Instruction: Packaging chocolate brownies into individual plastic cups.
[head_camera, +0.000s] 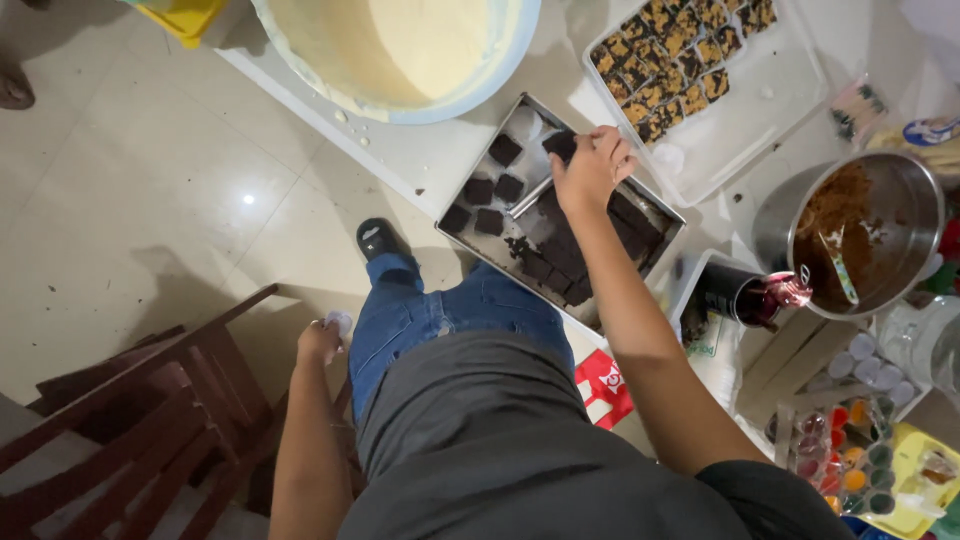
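Head view: R hand (592, 168) reaches fwd over a metal tray (655, 205) on the white desk (420, 160), its grip pinched around a dark brownie square (560, 145) at the tray's far edge. Tray holds more dark squares, some spaced apart on the left, a packed block on the right.

L hand (318, 342) hangs low beside the jeans, fingers closed on a small pale cup-like thing (340, 321); can't tell exactly what it is. A dark wooden chair (150, 410) stands just left of it.

Nearby: large bowl of pale batter (400, 45) beyond the tray, clear container of crumb-topped squares (760, 90) to the right, steel pot w/ brown mix & a spoon (870, 235) further right.
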